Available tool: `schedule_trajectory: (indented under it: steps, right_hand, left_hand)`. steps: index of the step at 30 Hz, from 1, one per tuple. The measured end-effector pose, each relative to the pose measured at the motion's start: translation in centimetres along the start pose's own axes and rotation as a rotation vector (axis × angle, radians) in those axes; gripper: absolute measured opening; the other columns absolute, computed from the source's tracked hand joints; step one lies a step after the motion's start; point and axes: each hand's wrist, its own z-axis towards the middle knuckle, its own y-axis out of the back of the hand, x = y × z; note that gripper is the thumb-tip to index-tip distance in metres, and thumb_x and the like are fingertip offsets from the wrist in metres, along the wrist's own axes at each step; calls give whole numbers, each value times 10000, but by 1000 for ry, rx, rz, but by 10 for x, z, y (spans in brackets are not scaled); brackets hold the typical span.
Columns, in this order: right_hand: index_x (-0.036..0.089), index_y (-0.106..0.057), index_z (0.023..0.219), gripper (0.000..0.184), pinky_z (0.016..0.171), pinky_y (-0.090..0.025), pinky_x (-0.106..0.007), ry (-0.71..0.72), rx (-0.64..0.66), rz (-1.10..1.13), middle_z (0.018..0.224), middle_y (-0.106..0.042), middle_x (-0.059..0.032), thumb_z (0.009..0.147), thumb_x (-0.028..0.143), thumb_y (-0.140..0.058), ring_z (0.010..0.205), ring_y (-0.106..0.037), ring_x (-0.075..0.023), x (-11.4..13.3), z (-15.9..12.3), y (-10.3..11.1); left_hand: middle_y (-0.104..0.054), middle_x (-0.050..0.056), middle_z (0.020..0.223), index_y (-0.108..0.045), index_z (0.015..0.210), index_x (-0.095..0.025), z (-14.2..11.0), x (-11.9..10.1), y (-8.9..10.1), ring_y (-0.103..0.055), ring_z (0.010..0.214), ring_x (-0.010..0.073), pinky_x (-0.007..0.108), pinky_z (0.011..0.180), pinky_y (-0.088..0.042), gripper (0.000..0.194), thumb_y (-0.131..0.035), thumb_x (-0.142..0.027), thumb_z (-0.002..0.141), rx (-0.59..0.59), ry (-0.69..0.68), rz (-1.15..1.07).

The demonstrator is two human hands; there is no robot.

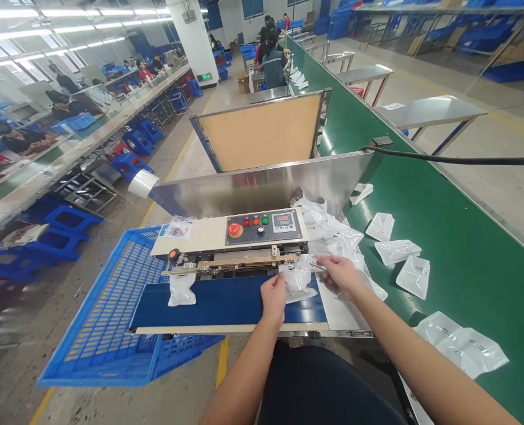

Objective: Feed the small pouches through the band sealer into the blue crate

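My left hand [274, 297] pinches the lower left of a clear plastic pouch [298, 278] that lies on the dark blue belt [218, 304] of a band sealing machine [244, 231]. My right hand [339, 274] grips the same pouch at its upper right corner, close to the sealer's slot. A second pouch [181, 288] hangs from the slot further left on the belt. A heap of loose pouches [333, 230] sits just behind my right hand.
A blue plastic crate [102, 319] stands at the machine's left end. Several pouches [397, 251] lie on the green conveyor [465, 260] to the right. A black cable [457, 159] crosses above it. Other people sit at benches farther back.
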Motion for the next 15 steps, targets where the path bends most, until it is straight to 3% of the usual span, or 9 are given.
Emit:
schedule_trajectory:
  steps: [3, 6, 10, 13, 15]
  right_hand:
    - [225, -645, 952, 524, 407, -396, -257, 63, -232, 32, 585, -598, 19, 742, 655, -859, 475, -525, -148, 10, 24, -2]
    - [227, -636, 937, 534, 431, -394, -278, 103, -255, -5, 618, -597, 14, 738, 679, -840, 498, -528, -160, 20, 39, -3]
    - [232, -626, 842, 504, 575, -444, -292, 264, -256, -115, 653, -609, 1, 809, 719, -753, 604, -567, -178, 29, 21, 12]
    - [249, -611, 838, 469, 666, -460, -315, 533, -229, -354, 705, -626, -3, 932, 709, -617, 650, -570, -191, 31, -19, 37]
    - [261, -630, 846, 440, 703, -474, -334, 675, -156, -482, 732, -636, -10, 980, 676, -570, 671, -570, -203, 32, -48, 54]
  left_hand:
    - [-831, 130, 1105, -852, 1069, -162, -9, -5, 32, -775, 1073, 283, 398, 966, -605, 385, -880, -466, 834, -213, -110, -73]
    - [-815, 146, 1201, -823, 1201, -174, -25, -14, 55, -770, 1140, 283, 425, 1041, -602, 450, -801, -534, 932, -362, -254, -49]
    - [-819, 133, 1014, -823, 1153, -137, -46, -30, 54, -787, 955, 261, 389, 891, -653, 500, -708, -597, 994, -197, -401, 43]
    - [-803, 118, 952, -828, 1154, -148, -54, -40, 29, -774, 864, 232, 351, 811, -654, 443, -674, -544, 1031, 9, -521, 138]
    - [-805, 137, 1059, -815, 1240, -167, -56, -43, 7, -777, 951, 242, 357, 855, -650, 404, -674, -488, 1039, 123, -604, 216]
